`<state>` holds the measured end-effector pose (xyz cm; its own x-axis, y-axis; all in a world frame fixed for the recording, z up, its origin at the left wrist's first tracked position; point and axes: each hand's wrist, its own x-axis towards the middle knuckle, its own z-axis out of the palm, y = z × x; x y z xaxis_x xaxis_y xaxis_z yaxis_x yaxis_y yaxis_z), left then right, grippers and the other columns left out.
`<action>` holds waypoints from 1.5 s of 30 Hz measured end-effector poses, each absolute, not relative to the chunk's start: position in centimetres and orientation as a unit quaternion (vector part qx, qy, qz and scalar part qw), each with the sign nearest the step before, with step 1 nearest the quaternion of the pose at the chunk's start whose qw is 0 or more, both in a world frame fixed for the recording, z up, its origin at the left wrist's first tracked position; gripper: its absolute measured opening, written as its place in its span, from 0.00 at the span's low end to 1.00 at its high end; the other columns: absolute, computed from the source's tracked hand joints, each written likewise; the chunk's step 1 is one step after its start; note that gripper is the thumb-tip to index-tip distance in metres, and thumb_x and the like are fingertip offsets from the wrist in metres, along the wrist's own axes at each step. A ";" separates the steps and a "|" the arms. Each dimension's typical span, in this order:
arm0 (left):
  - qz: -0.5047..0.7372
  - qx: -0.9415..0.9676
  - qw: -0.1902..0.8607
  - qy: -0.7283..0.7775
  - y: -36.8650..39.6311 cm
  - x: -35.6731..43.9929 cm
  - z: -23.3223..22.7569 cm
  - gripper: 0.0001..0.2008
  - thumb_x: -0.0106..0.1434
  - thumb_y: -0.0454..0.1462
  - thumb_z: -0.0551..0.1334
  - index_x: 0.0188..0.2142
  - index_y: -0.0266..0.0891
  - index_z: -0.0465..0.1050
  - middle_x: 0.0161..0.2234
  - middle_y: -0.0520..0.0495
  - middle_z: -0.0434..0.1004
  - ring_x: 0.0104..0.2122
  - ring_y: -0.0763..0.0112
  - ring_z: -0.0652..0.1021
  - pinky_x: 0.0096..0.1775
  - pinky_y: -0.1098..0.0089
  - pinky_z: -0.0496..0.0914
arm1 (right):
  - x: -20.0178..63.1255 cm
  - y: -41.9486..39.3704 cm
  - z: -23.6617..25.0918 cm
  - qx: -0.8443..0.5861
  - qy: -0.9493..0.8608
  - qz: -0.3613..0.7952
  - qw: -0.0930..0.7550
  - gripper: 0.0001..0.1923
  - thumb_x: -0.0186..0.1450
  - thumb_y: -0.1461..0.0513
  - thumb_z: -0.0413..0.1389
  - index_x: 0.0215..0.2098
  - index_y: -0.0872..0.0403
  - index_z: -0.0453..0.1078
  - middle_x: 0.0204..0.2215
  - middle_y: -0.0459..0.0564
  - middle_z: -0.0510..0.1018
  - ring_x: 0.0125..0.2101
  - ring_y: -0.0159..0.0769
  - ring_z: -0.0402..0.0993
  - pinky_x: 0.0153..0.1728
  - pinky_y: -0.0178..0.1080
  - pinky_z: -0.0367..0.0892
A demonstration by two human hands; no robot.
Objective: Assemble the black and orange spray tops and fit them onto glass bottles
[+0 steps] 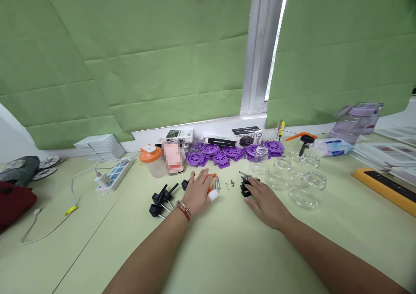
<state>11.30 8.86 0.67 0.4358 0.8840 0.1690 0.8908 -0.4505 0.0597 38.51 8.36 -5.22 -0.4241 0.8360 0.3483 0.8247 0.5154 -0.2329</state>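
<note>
Black parts (246,191) under right hand (269,204), clear jars (303,198)

Two green blinds cover most of the background, the left one (146,47) wider than the right one (334,51), both creased by nearly level folds and edged in fine zigzags where they face each other. Between them stands a pale grey window frame (255,60), slightly slanted in view, and along its right side a thin strip of daylight (279,30) shines bright white. Beneath the left blind runs a white ledge (214,128); white wall (9,125) shows at the far left. The counter (221,259) is pale yellow-green, smooth, with a dark seam (97,227) crossing its left part diagonally.
</note>
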 end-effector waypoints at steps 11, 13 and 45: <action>-0.033 -0.746 0.103 -0.657 4.5 0.1 -0.5 0.31 0.62 0.50 0.49 0.62 0.40 0.52 0.64 0.33 0.45 0.62 0.46 0.53 0.56 0.45 0.51 | 38.4 8.5 -5.0 -0.500 -0.843 0.042 0.195 0.29 0.67 0.48 0.39 0.59 0.56 0.59 0.62 0.57 0.55 0.62 0.49 0.48 0.58 0.52 0.52; -0.025 -0.749 0.106 -0.653 5.4 0.8 -0.8 0.30 0.63 0.48 0.49 0.61 0.39 0.53 0.64 0.34 0.46 0.60 0.47 0.56 0.55 0.46 0.53 | 38.4 8.5 -4.9 -0.499 -0.842 0.042 0.202 0.29 0.67 0.49 0.40 0.58 0.56 0.60 0.62 0.57 0.55 0.62 0.49 0.48 0.58 0.53 0.53; -0.045 -0.838 -0.088 -0.537 10.9 3.1 1.6 0.15 0.59 0.42 0.54 0.42 0.39 0.69 0.60 0.39 0.58 0.62 0.56 0.55 0.59 0.47 0.44 | 38.2 8.3 -4.3 -0.503 -0.843 0.026 0.190 0.29 0.68 0.49 0.39 0.59 0.57 0.58 0.62 0.59 0.54 0.62 0.49 0.47 0.58 0.52 0.52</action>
<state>3.06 10.88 1.59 0.4194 0.9076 -0.0187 0.8918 -0.4080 0.1956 38.22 8.27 -4.26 -0.4217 0.8581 0.2931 0.8380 0.4923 -0.2355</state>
